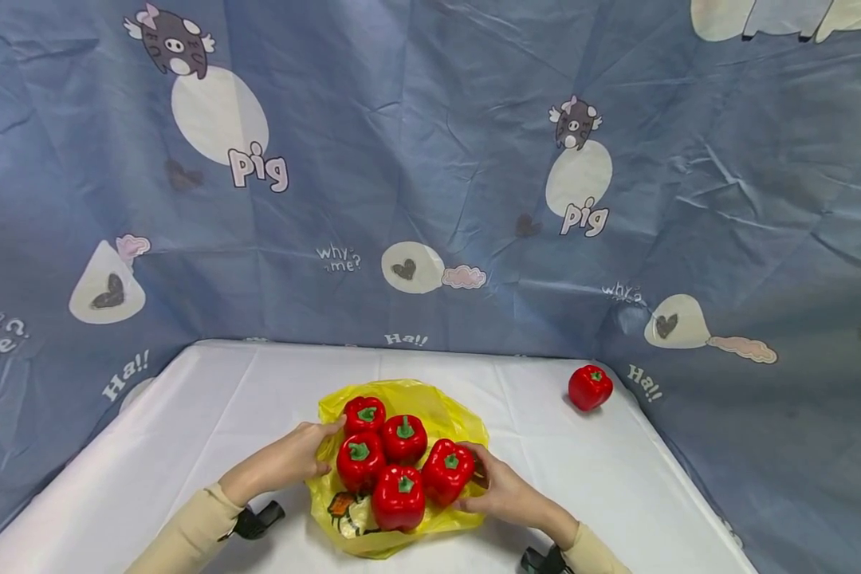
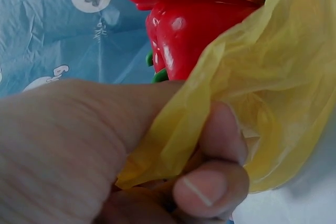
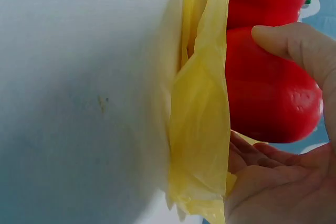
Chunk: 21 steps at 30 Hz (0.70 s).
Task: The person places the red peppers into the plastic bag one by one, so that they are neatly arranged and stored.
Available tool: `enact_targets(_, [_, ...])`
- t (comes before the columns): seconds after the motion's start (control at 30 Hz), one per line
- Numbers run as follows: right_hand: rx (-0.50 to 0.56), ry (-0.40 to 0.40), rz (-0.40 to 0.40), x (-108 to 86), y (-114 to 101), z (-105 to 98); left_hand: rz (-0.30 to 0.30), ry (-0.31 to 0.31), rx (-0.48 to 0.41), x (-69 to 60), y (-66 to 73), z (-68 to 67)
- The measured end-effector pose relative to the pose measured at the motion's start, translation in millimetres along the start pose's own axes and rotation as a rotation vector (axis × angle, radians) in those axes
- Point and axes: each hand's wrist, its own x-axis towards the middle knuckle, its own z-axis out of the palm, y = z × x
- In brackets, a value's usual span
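Several red bell peppers (image 1: 398, 498) with green stems sit together on a yellow plastic bag (image 1: 438, 402). My left hand (image 1: 297, 458) is at the bag's left side; in the left wrist view its thumb and curled fingers pinch a fold of the yellow plastic. On the other side, my right hand (image 1: 505, 486) holds the rightmost red bell pepper (image 1: 448, 472), its thumb on one side and its fingers round the other. The right wrist view shows the thumb against the pepper (image 3: 273, 93), while the bag partly hides the fingertips.
Away from the group, one more red bell pepper (image 1: 590, 388) stands near the back right corner of the white-covered table (image 1: 244, 399). A blue patterned cloth (image 1: 430, 175) hangs behind and along the sides.
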Motion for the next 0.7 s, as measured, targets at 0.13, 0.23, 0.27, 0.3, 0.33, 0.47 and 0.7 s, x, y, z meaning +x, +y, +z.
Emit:
enact_targets(0.13, [0.02,-0.008,-0.001,-4.2,-2,-6,-0.007,0.002,0.002,-0.7,0.6,-0.2])
enact_targets(0.23, [0.048,-0.012,-0.003,-6.7,-5,-12,0.007,0.001,0.004,-0.3,0.1,-0.2])
enact_targets(0.27, [0.054,-0.01,-0.006,-7.1,-6,-15,0.007,0.002,0.0,0.1,-0.2,0.2])
enact_targets(0.3, [0.06,-0.005,-0.009,-7.6,-8,-17,0.015,0.003,0.0,0.4,-0.6,0.2])
enact_targets(0.33, [0.059,0.003,-0.011,-7.9,-9,-19,0.019,0.004,0.0,0.8,-1.1,0.5])
enact_targets(0.47, [0.063,0.035,-0.027,-10.4,-14,-27,0.021,0.003,-0.021,1.4,-1.7,1.4])
enact_targets(0.7, [0.067,0.069,-0.031,-16.4,-18,-36,0.05,-0.006,-0.037,1.1,-1.8,0.9])
